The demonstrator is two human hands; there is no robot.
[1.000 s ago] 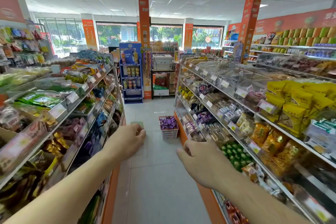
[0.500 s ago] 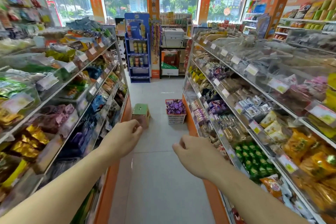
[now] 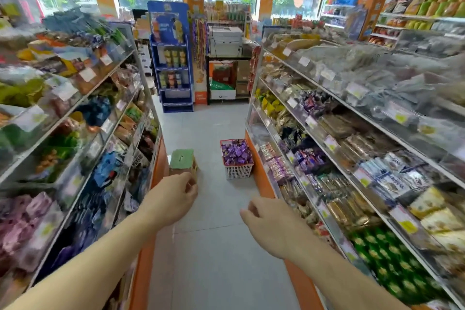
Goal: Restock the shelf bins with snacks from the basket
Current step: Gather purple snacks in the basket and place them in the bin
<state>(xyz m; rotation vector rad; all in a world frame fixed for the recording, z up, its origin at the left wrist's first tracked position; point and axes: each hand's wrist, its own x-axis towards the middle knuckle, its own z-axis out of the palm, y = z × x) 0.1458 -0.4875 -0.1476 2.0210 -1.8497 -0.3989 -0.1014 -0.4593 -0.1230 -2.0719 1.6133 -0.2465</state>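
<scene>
A white mesh basket point(image 3: 237, 171) with a red rim stands on the aisle floor against the right shelf base. It is heaped with purple wrapped snacks point(image 3: 236, 152). Both my arms reach forward over the floor, well short of it. My left hand point(image 3: 171, 200) hangs with loosely curled fingers and holds nothing. My right hand point(image 3: 270, 224) is likewise loosely curled and holds nothing. Clear shelf bins point(image 3: 312, 158) of packaged snacks line the right shelving; purple packs lie in one at mid height.
A green-topped stool point(image 3: 182, 160) stands on the floor by the left shelf base, just beyond my left hand. Stocked shelves point(image 3: 75, 133) flank the narrow aisle on both sides. A blue display rack point(image 3: 173, 68) and a table with a printer close off the far end.
The view has moved forward down the aisle and tilted lower. The basket and the stool are nearer. Both hands stay extended and hold nothing.
</scene>
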